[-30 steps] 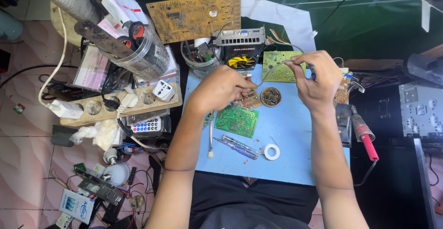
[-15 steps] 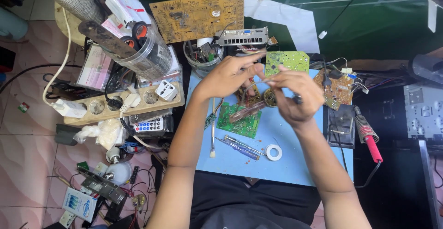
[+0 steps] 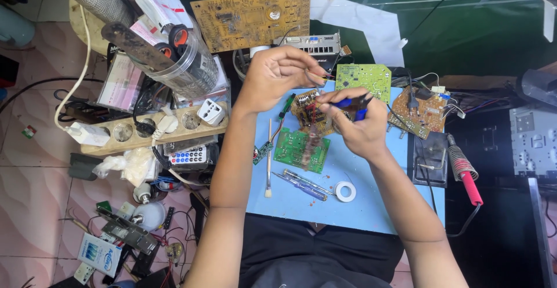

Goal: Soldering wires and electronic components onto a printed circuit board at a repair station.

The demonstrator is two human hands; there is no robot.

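Two hands meet above the blue mat [image 3: 371, 204] at centre frame. Far left, I see a wooden power strip [image 3: 145, 130] near the clutter, plugs within reach. Moving right, my left hand [image 3: 272, 76] pinches thin wires between thumb and fingertips, holding them taut over the small brown circuit board [image 3: 306, 107]. Just right of it, my right hand [image 3: 357, 127] is clenched around blue-handled pliers [image 3: 354, 101], tips aimed at those wires. At the right edge, a red-handled soldering iron [image 3: 464, 175] lies parked off the mat.
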